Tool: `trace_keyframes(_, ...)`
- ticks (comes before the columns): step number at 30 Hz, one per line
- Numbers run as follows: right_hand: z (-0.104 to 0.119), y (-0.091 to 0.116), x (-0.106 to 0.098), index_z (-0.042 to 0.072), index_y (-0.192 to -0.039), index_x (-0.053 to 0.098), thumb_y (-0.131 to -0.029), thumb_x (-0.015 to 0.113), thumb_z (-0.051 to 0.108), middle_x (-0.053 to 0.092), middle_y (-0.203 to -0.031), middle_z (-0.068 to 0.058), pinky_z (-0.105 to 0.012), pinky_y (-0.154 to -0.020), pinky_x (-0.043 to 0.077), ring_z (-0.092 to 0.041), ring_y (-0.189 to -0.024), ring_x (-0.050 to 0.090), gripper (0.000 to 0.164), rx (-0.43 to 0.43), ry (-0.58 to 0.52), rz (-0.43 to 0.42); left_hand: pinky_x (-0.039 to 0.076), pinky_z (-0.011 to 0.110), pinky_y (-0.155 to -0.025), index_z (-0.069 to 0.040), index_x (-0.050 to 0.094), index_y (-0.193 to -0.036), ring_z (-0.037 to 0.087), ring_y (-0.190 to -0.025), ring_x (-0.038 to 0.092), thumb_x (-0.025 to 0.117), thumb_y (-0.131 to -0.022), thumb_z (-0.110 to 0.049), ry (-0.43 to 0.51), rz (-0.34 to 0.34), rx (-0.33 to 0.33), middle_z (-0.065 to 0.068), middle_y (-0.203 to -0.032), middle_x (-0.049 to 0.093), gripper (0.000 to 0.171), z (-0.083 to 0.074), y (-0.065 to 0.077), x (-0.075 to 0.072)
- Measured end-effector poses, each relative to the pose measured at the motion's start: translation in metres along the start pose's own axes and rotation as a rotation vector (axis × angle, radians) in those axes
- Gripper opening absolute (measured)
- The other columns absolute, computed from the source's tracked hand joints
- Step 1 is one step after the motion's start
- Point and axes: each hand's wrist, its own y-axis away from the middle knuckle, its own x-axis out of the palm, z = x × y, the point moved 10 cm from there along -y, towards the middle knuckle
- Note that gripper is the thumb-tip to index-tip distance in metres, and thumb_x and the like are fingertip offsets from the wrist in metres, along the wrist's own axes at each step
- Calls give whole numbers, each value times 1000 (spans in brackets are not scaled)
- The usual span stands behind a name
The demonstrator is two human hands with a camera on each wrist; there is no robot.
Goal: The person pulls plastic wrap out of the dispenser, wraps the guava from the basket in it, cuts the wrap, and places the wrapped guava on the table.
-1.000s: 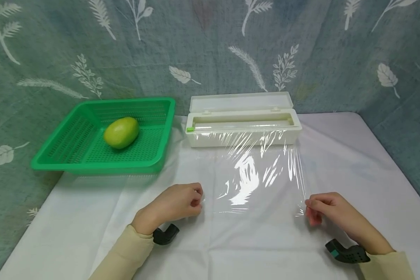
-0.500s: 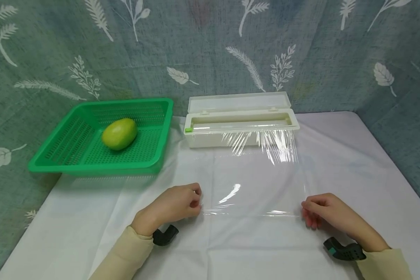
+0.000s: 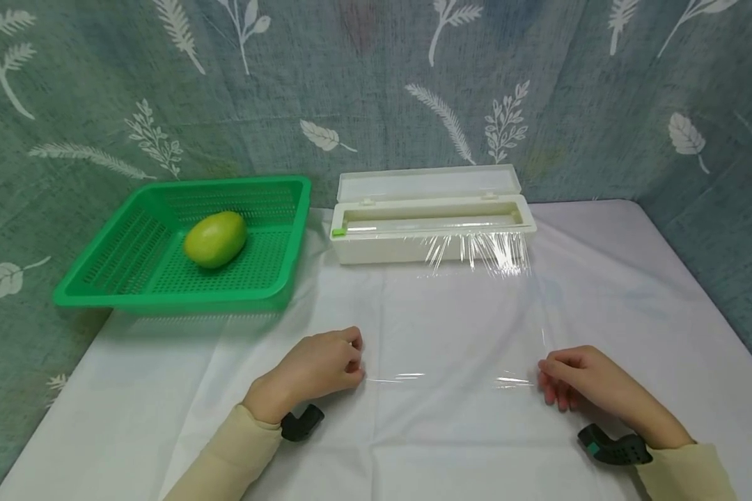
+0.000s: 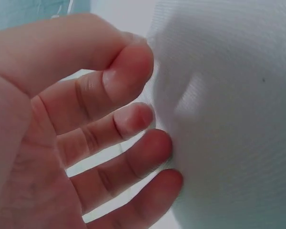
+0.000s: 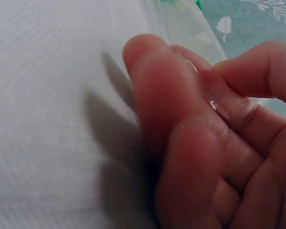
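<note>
A clear sheet of plastic wrap stretches from a white wrap dispenser toward the person, low over the white cloth. At its near left corner the left hand pinches the film between thumb and index finger; in the left wrist view those two fingertips meet while the other fingers are loosely bent. The right hand pinches the near right corner, and in the right wrist view a glint of film shows by the thumb and index finger. The dispenser's lid stands raised, and the roll lies inside.
Left of the dispenser stands a green plastic basket with a yellow-green mango in it. A small green cutter piece sits at the dispenser's left end. Behind the table hangs a grey-green leaf-patterned curtain.
The wrap has gone from slack and wrinkled to flatter and smoother, its glare shrinking to the near edge and dispenser front. The right hand has shifted slightly left; the left hand has barely moved.
</note>
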Motion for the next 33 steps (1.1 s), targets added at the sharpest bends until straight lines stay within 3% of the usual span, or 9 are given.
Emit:
trace_keyframes(8,-6,1,-1,5,-80,63,-90,49,37,62,-69,-9,-31,-44,45,-17,-47,50,36,71,30,-24,31,21,-48,-23,46,-46,5,-54,34,57,-75,-21,-15,42,-18,-10,-66,37,31,1,1,5)
trace_keyframes(33,-3,-1,1,2,-80,61,-91,48,34,59,-67,-10,-32,-45,45,-21,-50,54,36,29,50,-33,30,20,-48,-22,43,-52,5,-53,33,57,-81,-26,25,61,-22,-9,-62,37,33,7,3,5)
